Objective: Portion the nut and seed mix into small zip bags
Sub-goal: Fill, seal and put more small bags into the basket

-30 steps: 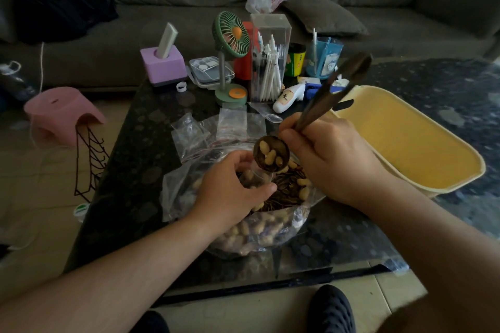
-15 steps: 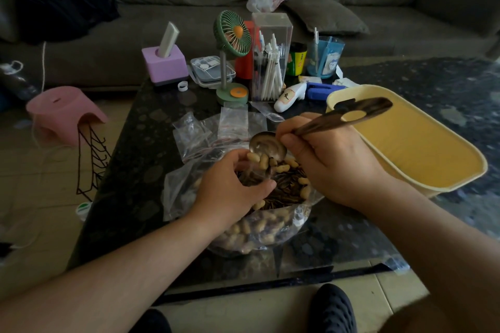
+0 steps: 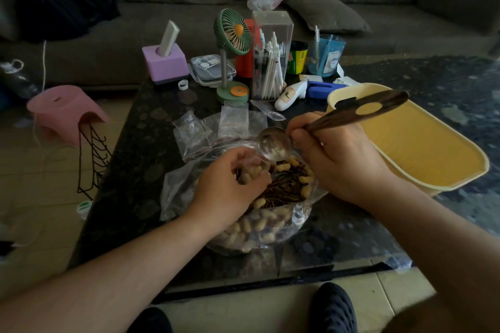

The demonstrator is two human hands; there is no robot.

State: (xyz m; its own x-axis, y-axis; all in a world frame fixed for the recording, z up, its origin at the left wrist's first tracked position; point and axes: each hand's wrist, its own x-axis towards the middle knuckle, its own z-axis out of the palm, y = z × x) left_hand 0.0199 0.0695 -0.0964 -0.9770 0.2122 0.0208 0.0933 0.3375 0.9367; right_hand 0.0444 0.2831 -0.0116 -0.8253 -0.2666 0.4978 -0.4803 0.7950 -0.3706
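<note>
A: Right, noted at centre frame: the left hand (image 3: 227,184) pinched a small zip bag (image 3: 250,167) at its mouth, fingers (image 3: 258,180) closed on the plastic, directly over the big bag of nut and seed mix (image 3: 270,213) on the desk (image 3: 135,170).

B: And the right hand (image 3: 335,159)?

A: Fingers clamped on the dark handle of the spoon (image 3: 273,143). Bowl looked empty and tilted, just above the small bag's mouth.

B: Risks from there?

A: Mostly spillage, by my reading. The mouth was narrow and partly hidden under the left hand; if it sagged shut, the next scoop would scatter. Anything dropped would likely fall back into the mix, so the loss would be small.

B: Anything else?

A: The big bag was soft and slumped open; digging hard with the spoon could tip it toward the lower edge of the desk. Spare zip bags (image 3: 232,123) lay just beyond, upper centre, near enough to be swept. The yellow tray (image 3: 460,170) sat at the right, close beside the spoon-side forearm.
</note>
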